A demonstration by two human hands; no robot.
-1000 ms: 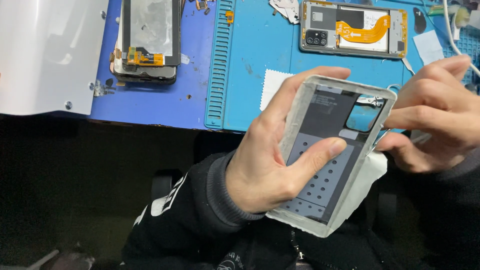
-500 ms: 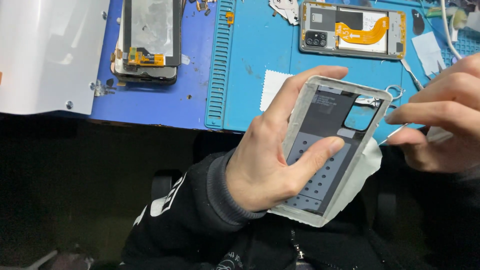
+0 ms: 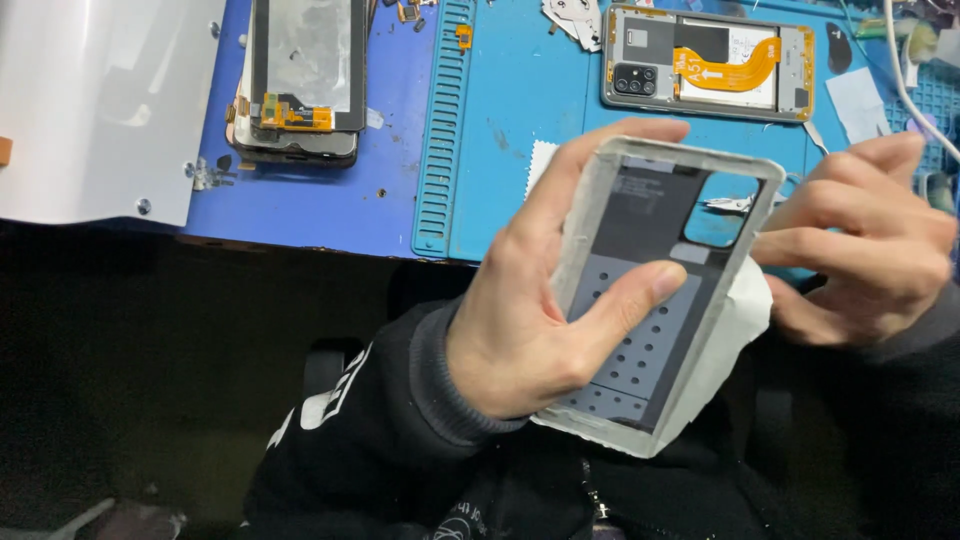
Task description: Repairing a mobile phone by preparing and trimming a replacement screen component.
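Head view shows the left hand (image 3: 530,330) still gripping the phone back cover (image 3: 650,300) above the lap — the right hand (image 3: 860,240), fingers curled, now touching its right edge, apparently grasping nothing.

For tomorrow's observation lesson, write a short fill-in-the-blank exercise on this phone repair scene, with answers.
1. The left hand holds a phone back cover with its ____ side facing up.
2. The opened phone on the blue mat shows an ____ ribbon cable.
3. The right hand is at the cover's ____ edge.

Answers: inner; orange; right
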